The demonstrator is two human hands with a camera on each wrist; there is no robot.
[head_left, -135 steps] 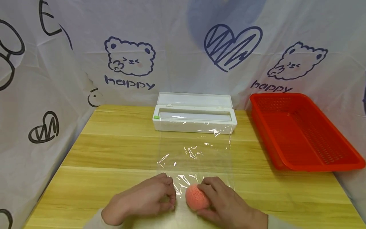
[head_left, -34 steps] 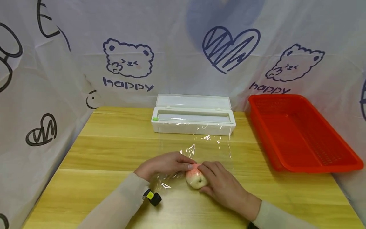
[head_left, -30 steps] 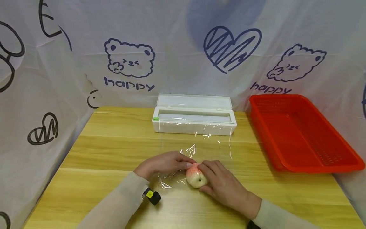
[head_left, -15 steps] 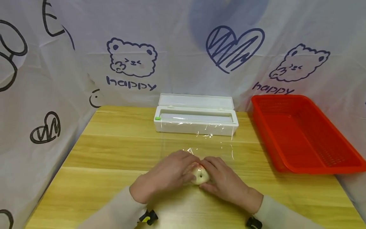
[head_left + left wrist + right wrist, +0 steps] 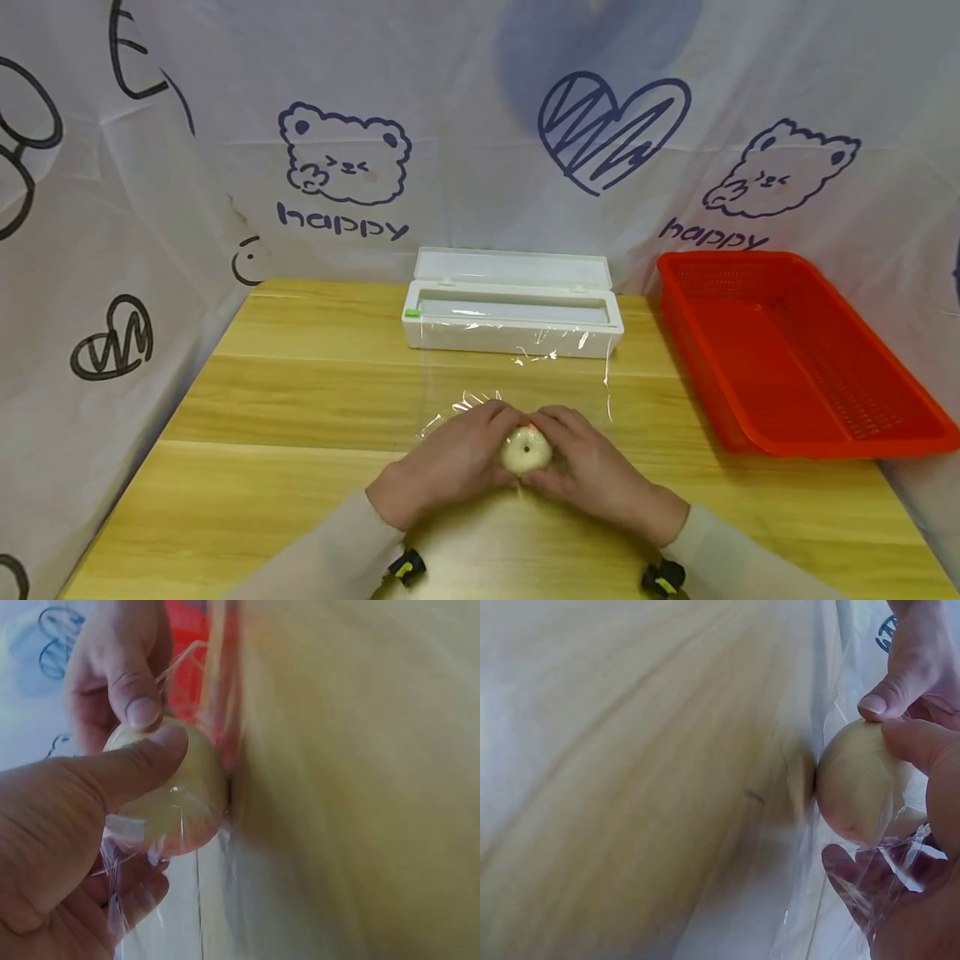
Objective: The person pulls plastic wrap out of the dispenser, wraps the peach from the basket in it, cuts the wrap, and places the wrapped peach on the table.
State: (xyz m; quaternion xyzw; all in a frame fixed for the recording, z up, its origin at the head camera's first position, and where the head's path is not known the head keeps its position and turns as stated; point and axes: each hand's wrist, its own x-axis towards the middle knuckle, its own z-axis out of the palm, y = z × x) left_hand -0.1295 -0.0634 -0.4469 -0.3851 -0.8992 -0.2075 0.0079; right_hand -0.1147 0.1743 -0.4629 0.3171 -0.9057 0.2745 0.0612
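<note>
A person holds a pale peach (image 5: 526,457) with two hands, in the middle of the near part of the wooden table (image 5: 300,400). The left hand (image 5: 450,454) grips the peach from its left side; its thumb lies on the fruit and its fingers bend around the other side, so the hand is closed as far as the fruit allows. The right hand (image 5: 596,475) grips it from the right side in the same way, and the two thumbs are very near each other. In the head view the peach shows a small dark hole toward the camera, and a little pink is visible at its far edge. Clear plastic film (image 5: 517,379) is pressed in wrinkles against the peach and the fingers. Whether the peach touches the table is difficult to tell.

The film reaches back over the front of a long white box (image 5: 513,339), whose lid (image 5: 513,265) stands open; a white roll (image 5: 513,310) lies inside, and a small green piece (image 5: 412,313) sits at the left end. To the right of the box is a red plastic basket (image 5: 705,375). Behind the table hangs a white cloth (image 5: 472,167) with drawn bears, hearts and the word "happy".
</note>
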